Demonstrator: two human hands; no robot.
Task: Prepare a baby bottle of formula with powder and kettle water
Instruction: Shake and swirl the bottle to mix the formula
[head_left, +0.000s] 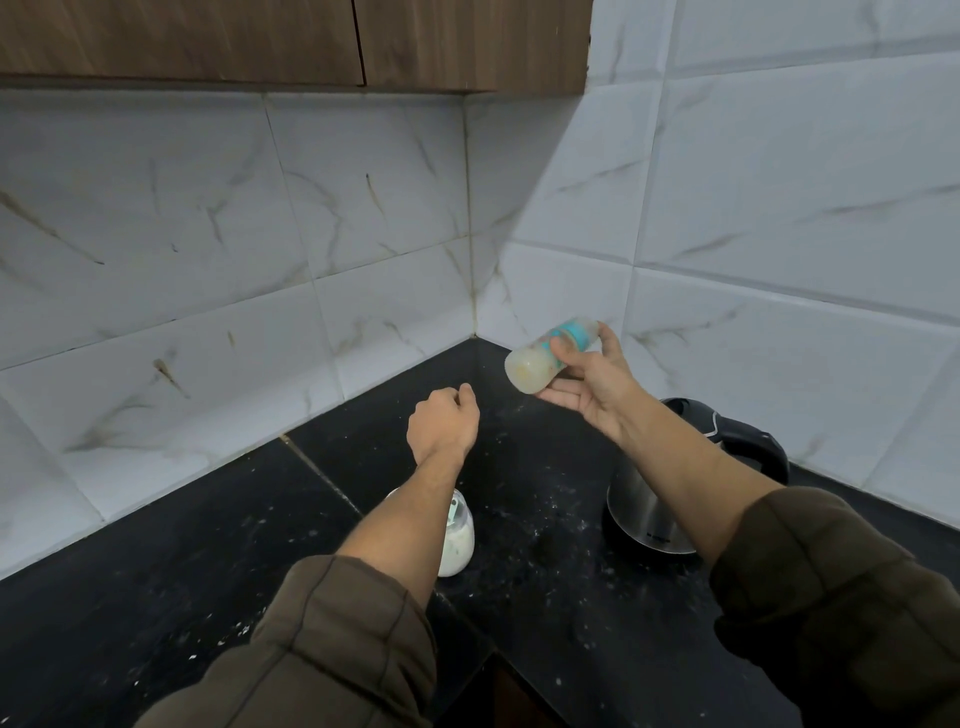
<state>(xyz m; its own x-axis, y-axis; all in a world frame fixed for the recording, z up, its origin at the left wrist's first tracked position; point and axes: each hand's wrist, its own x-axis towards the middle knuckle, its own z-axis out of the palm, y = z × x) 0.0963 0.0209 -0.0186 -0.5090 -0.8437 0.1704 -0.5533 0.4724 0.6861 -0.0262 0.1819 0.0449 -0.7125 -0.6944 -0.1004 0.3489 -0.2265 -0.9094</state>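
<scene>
Right hand (587, 395) fingers clamp the baby bottle (535, 366), tilted in air above the bench's (156, 597) back corner. Left hand (441, 423) fingers curl, apparently empty. Likely shaking: grip firmly, collar tight, clear of the kettle (649, 514).

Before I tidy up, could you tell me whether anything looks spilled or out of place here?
Yes: white specks, likely formula powder, lie scattered across the black countertop between the white container and the kettle, which suggests a spill.
</scene>
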